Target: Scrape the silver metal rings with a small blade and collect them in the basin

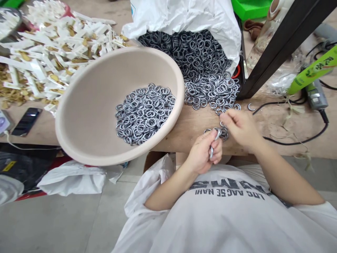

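Note:
My left hand (204,153) is closed around grey metal rings (218,134), which stick out between thumb and fingers. Just right of it, my right hand (240,128) has its fingers pinched together, slightly blurred; whether a ring sits in the pinch is hidden. A few loose rings (224,133) lie on the table between and behind my hands. Farther back, a heap of the same rings (210,88) spills from a white plastic bag (184,15). On the left, a large beige bowl (86,105) stands tilted, with a pile of rings (146,116) in its right side.
White strips with brownish pieces (52,52) cover the table's back left. A dark phone (26,121) lies near the left edge. A dark metal post (276,52) rises on the right, beside a black cable (297,143) and a green tube-like packet (313,70).

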Tool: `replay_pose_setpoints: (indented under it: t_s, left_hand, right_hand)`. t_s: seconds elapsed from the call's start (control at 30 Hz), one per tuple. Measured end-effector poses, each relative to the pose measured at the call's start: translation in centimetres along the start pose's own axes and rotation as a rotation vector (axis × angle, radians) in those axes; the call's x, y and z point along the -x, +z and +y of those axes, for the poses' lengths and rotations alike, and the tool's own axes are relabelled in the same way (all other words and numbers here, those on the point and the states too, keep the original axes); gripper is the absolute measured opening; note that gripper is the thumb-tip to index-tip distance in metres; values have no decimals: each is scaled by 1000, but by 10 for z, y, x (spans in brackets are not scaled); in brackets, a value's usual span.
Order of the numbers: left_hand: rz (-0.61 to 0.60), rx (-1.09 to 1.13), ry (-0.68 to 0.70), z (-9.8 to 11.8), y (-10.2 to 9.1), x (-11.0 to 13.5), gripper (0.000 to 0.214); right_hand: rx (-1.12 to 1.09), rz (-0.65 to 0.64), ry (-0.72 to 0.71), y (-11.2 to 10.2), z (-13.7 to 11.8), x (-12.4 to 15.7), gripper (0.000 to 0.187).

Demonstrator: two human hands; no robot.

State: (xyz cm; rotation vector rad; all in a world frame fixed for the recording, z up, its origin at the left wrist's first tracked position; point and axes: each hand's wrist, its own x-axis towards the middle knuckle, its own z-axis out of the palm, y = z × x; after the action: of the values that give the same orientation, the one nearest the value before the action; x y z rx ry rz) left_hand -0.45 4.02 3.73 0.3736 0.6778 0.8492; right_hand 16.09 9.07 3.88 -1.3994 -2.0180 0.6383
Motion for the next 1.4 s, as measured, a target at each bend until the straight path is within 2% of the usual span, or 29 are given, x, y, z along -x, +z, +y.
replay_pose_setpoints:
  t_s: [0.1, 0.3, 0.4, 0.5, 0.63, 0.7, 0.83, 0.9, 0.97, 1.1, 1.27, 1.33, 1.4]
  left_hand:
    - [12, 71, 25, 9, -6, 2, 45]
    - [154, 248, 115, 33, -28, -4, 19]
    - [192, 234, 160, 37, -36, -7, 8]
    - [245, 163, 204, 38, -40, -12, 9]
    - [310, 20, 236, 34, -38, -22, 25]
    - [306, -94, 272, 28, -33, -27, 37]
    - [160, -319, 290, 14, -24, -31, 47]
    - [125, -331, 290, 10, -20, -30, 46]
    - [153, -290, 307, 7, -18, -30, 47]
    - [199, -248, 305, 5, -11, -26, 52]
    - [190, -179, 263, 7, -1, -21, 52]
    - [203, -143, 273, 8, 1, -20, 51]
    - [222, -133, 288, 9, 2, -20, 52]
  right_hand:
    - [82, 20, 119, -1, 16, -14, 48]
    - [561, -106, 104, 15, 17, -34, 31]
    - [588, -126, 122, 19, 17, -38, 23]
    - [395, -91, 112, 12, 18, -36, 19]
    - [-151, -158, 170, -2, 6, -27, 19]
    - [-343, -207, 178, -7, -4, -24, 18]
    - [-491, -305, 164, -6, -19, -22, 24]
    - [-586, -280, 183, -1, -22, -20, 24]
    - [-645, -199, 179, 4, -24, -15, 19]
    - [-481, -7, 65, 10, -24, -6, 23]
    - [-383, 26, -12, 9, -19, -5, 26]
    - [-208, 67, -77, 6, -19, -1, 28]
    - [-8, 46, -152, 4, -22, 6, 31]
